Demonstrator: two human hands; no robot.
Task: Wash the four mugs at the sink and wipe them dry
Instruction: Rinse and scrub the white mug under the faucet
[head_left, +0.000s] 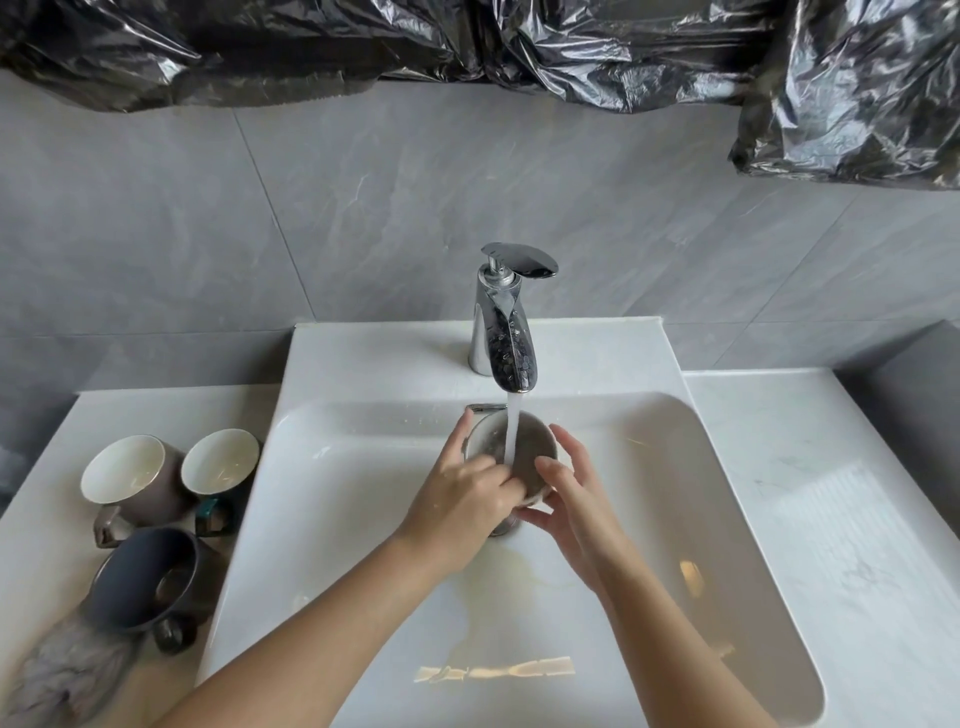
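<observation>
Head view, clock face over the frame, 12 = wall. Grey mug (524, 457) is at centre, over the sink (675, 467) basin. It's tipped on its side, mouth toward 10, right under the faucet (506, 322). Water stream (511, 431) is running and lands on the mug's outer wall.

Left hand (462, 499) grips from 8: thumb up by the rim, fingers curled against the wall, looks like rubbing. Right hand (576, 499) cups the base end from 4, fingers slightly spread and wrapped round it. Both hands are clamped on the mug and hold nothing else.

Other three sit on the counter (41, 519) at 8–9, well apart from the water:
- Brown mug (130, 473) and teal-handled mug (221, 462) are upright, side by side, just about touching.
- Dark mug (150, 577) is tipped over at 6 of that pair.
- Grey fluffy cloth (67, 670) lies at 7 by the dark mug, touching or just beside it, can't tell. No hand on it.

Status estimate: mug 1 of 4 is in wash/rinse. Can't tell whether the counter three are washed. Their white interiors show faint marks, stain or water unclear. My read: queued, not done. No drying started as far as I can see.

Left to do: finish this rinse, wash three more, tap off, then four wipes with the cloth.
</observation>
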